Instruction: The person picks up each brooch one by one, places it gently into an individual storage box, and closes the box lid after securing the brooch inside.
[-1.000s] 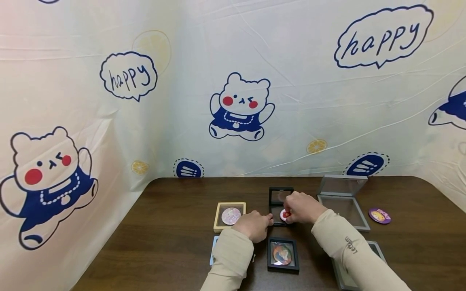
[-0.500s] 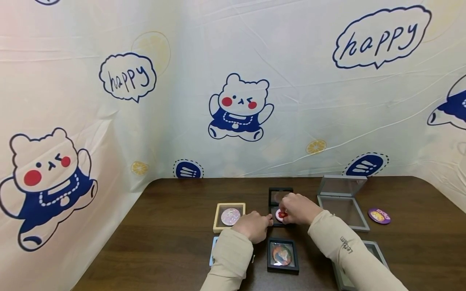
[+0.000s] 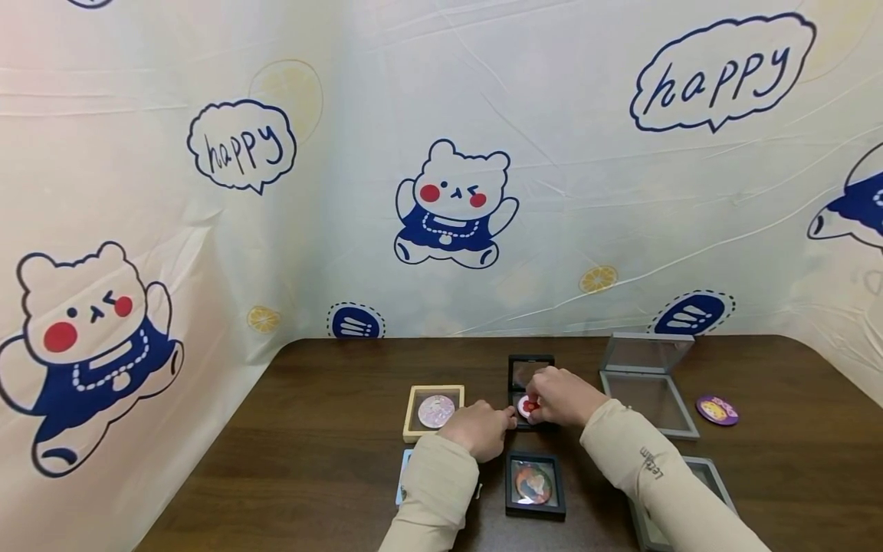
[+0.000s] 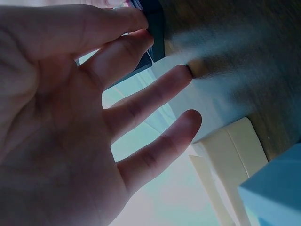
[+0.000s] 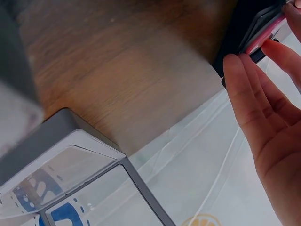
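Observation:
A small black display frame (image 3: 511, 373) lies open on the table in the head view, its lid raised at the back. My right hand (image 3: 564, 395) pinches a round white button badge with a red flower (image 3: 525, 407) over the frame's base. In the right wrist view the badge's pink edge (image 5: 265, 36) tilts close to the dark frame, between thumb and fingers. The left hand (image 3: 477, 431) touches the frame's left edge with its fingertips. Its other fingers (image 4: 157, 157) stretch out straight and spread in the left wrist view.
To the left, a cream frame (image 3: 409, 414) holds a pinkish badge; a blue edge (image 3: 402, 479) shows below it. A closed black frame (image 3: 511, 502) with a colourful badge stands nearer. An open grey frame (image 3: 683, 402), another grey frame (image 3: 713, 483) and a purple badge (image 3: 717, 411) are at right.
The right hand has moved slightly left with the flower badge, carrying it further over the black frame's base. The left hand stays at the frame's edge.

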